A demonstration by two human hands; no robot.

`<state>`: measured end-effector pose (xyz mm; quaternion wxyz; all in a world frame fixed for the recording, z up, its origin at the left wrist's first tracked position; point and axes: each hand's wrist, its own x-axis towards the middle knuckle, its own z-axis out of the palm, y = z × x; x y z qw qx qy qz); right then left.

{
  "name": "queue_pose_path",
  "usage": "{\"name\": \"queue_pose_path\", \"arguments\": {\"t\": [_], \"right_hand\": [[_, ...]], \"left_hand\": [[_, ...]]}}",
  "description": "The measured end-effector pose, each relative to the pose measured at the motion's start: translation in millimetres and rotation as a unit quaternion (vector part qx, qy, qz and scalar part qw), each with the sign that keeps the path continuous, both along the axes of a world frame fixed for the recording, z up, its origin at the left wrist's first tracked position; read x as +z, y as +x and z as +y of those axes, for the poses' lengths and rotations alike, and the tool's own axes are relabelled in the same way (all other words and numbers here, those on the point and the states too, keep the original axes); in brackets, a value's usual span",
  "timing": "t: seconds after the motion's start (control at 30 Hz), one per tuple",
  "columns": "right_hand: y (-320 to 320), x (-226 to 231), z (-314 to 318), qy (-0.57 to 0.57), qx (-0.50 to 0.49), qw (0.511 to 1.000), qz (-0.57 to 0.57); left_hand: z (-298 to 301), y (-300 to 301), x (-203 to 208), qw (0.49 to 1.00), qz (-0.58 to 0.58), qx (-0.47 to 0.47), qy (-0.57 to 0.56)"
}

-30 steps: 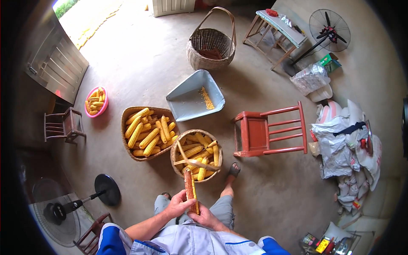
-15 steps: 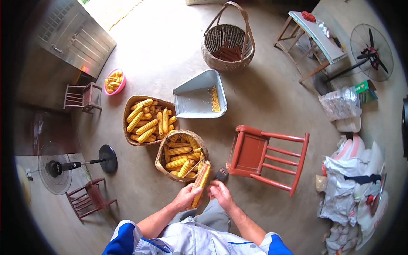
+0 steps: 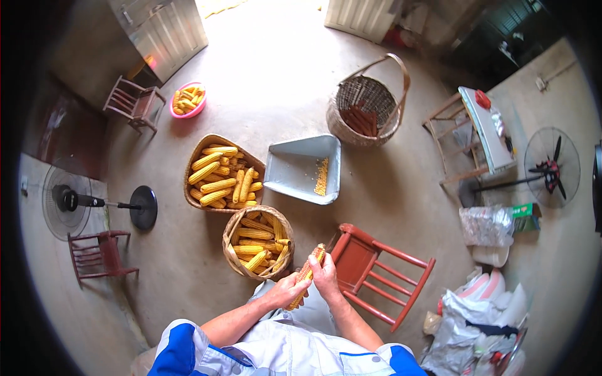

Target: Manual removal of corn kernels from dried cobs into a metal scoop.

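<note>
My left hand (image 3: 288, 292) is wrapped round the lower part of a corn cob (image 3: 305, 273), partly stripped to its reddish core, with yellow kernels elsewhere. Near the cob's upper end, my right hand (image 3: 323, 276) closes on it from the right. The cob tilts up to the right above my lap. Just ahead of my left hand stands a round woven basket (image 3: 227, 249) of yellow cobs, and a squarer woven basket (image 3: 190, 182) of cobs touches it behind. Farther on, a grey metal scoop (image 3: 291, 166) lies on the floor with loose kernels (image 3: 322, 177) along its right side.
A red wooden chair (image 3: 355, 257) stands close at my right. Farther off are a handled basket (image 3: 342, 135) of stripped cobs and a pink basin (image 3: 201, 108) of corn. Standing fans (image 3: 144, 207) flank the room; white sacks (image 3: 461, 319) pile up at right.
My right hand, apart from the cob before, now grips its upper end. The cob has moved slightly right. The view has shifted, so the surroundings sit differently in the picture.
</note>
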<state>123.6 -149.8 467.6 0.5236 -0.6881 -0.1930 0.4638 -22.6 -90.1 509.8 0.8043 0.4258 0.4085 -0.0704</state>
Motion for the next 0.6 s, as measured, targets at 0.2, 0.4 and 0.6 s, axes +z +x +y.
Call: {"name": "queue_pose_path", "arguments": {"t": [0.2, 0.4, 0.6], "right_hand": [[-0.5, 7.0, 39.7, -0.018, 0.059, 0.992, -0.111], [25.0, 17.0, 100.3, -0.004, 0.206, 0.975, -0.083], [98.6, -37.5, 145.4, -0.019, 0.295, 0.955, 0.025]], "left_hand": [[23.4, -4.7, 12.9, 0.995, 0.038, -0.005, 0.092], [38.8, 3.3, -2.6, 0.985, 0.014, 0.147, 0.095], [67.6, 67.9, -26.7, 0.970, 0.034, 0.209, 0.119]]}}
